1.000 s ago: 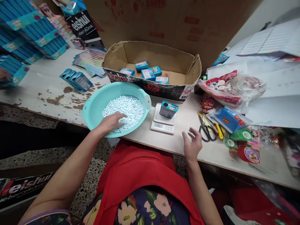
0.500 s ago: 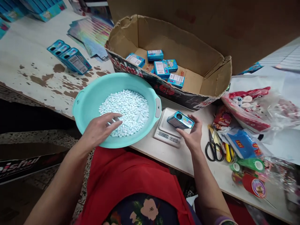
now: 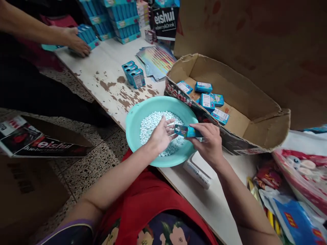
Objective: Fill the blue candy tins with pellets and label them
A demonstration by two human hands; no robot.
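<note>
My right hand (image 3: 209, 141) grips a small blue candy tin (image 3: 189, 131), tipped on its side over the basin. The tin's opening faces my left hand (image 3: 161, 135), which is held palm up with its fingers apart, just beside the tin. Both hands are above the turquoise basin (image 3: 133, 117), where many small white candies (image 3: 150, 123) lie in a heap. Below my right hand stands a white digital scale (image 3: 198, 172), partly covered by the hand and the basin rim.
Behind the basin, a torn cardboard box (image 3: 265, 112) holds several blue tins. Three tins (image 3: 134, 75) stand near shiny sheets (image 3: 157, 61). At the far left a co-worker's hand (image 3: 78, 42) touches a tray of blue tins (image 3: 88, 34). Plastic bags (image 3: 296, 211) lie at right.
My right hand has lifted the tin off the scale and brought it left over the basin, tilting it. My left hand has turned palm up. The view has swung left, showing the co-worker.
</note>
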